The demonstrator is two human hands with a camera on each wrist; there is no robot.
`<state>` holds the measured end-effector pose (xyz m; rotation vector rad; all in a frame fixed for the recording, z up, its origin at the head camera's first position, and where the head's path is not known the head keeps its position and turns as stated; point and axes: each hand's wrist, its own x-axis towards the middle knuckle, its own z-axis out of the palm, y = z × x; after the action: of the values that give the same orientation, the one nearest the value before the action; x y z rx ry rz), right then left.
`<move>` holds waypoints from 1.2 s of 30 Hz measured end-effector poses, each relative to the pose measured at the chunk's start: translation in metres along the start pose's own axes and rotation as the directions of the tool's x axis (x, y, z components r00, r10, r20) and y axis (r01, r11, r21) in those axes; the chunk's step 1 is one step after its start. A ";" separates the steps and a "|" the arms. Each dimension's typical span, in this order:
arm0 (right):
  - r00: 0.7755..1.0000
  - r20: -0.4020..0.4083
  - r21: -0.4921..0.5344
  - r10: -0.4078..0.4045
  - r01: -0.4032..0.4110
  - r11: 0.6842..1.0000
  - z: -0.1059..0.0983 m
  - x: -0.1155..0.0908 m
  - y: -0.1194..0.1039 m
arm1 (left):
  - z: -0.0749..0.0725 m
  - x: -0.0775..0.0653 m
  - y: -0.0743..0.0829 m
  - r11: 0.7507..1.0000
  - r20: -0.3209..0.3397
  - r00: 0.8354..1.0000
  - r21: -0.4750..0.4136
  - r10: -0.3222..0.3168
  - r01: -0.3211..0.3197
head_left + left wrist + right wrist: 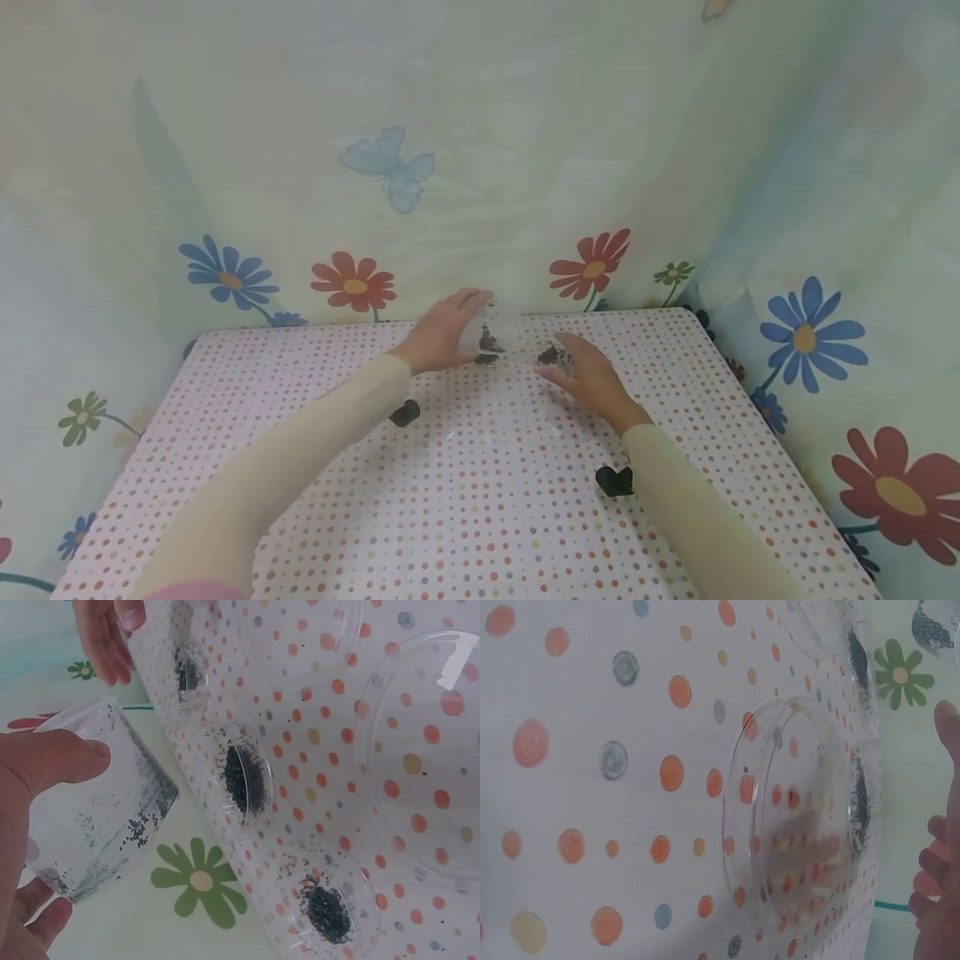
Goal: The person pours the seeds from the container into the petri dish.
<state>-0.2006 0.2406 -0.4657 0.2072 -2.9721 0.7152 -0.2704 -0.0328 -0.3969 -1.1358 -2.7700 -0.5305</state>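
Note:
My left hand (437, 336) grips a clear plastic container (105, 802) at the table's far edge, thumb across its near side in the left wrist view. Small black grains cling to its wall and gather along one end; the container looks tilted there. My right hand (596, 383) is over the table's far part, fingers loosely bent and apart, with nothing visible between them. Below it in the head view sits a patch of black grains (550, 356). Three small clear dishes with black grains, one of them the middle dish (246, 780), stand in a row in the left wrist view.
Larger round clear dishes lie nearer me, such as one clear dish (761, 825) in the right wrist view. The dotted tabletop (480, 517) ends at a flower-printed backdrop (480, 208). Dark heart-shaped things (615, 481) show beside my sleeves.

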 end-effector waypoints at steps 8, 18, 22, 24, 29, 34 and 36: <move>1.000 0.013 0.003 -0.013 0.013 1.000 -0.001 0.002 -0.008 | -0.006 -0.012 -0.007 1.000 -0.026 1.000 -0.026 -0.008 0.007; 0.999 -0.002 0.017 -0.045 0.045 0.999 0.000 0.003 -0.023 | -0.014 -0.028 -0.018 0.999 -0.059 0.998 -0.023 -0.033 0.032; 0.998 -0.006 -0.001 -0.064 0.064 0.998 0.001 0.006 -0.026 | -0.014 -0.033 -0.024 0.998 -0.088 0.995 -0.031 -0.054 0.051; 0.997 -0.011 0.005 -0.073 0.073 0.997 0.001 0.007 -0.028 | -0.014 -0.035 -0.026 0.998 -0.102 0.993 -0.029 -0.061 0.058; 0.994 -0.020 0.000 -0.106 0.106 0.994 0.001 0.007 -0.034 | -0.014 -0.044 -0.034 0.995 -0.119 0.988 -0.044 -0.096 0.091; 0.990 -0.016 -0.017 -0.137 0.137 0.990 -0.001 0.007 -0.041 | -0.019 -0.052 -0.042 0.984 -0.100 0.982 -0.094 -0.161 0.152; 0.989 -0.012 -0.015 -0.146 0.146 0.989 -0.002 0.006 -0.044 | -0.020 -0.056 -0.046 0.978 -0.094 0.978 -0.105 -0.188 0.178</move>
<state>-0.2002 0.2024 -0.4436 0.4131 -2.9107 0.6753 -0.2629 -0.1073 -0.4031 -0.8468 -2.8010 -0.7276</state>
